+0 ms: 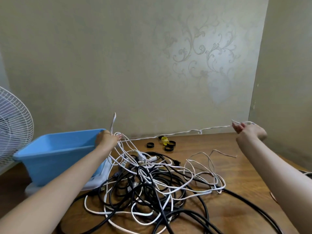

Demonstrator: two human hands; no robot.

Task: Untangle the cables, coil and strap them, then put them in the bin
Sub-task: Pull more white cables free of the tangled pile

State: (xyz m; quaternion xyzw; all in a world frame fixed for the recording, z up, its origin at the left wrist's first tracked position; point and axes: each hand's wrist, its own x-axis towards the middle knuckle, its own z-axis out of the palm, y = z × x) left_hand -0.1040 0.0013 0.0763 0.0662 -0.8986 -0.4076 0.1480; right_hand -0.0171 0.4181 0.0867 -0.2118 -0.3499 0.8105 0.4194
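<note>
Cables (pixel 145 175) lie in a messy heap on the desk (pixel 236 210).
One white cable (pixel 180 132) hangs tight in the air: the left grip (pixel 108 139) holds it by the blue bin (pixel 55 149), the right grip (pixel 248 130) pinches its end.

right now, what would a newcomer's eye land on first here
First, the big tangle of black and white cables sprawled across the middle of the wooden table. Next, one white cable stretched in the air above it, from the left grip beside the blue bin to the right grip at far right. Behind the tangle, a few black strap rolls and a yellow one lie near the wall.
</note>
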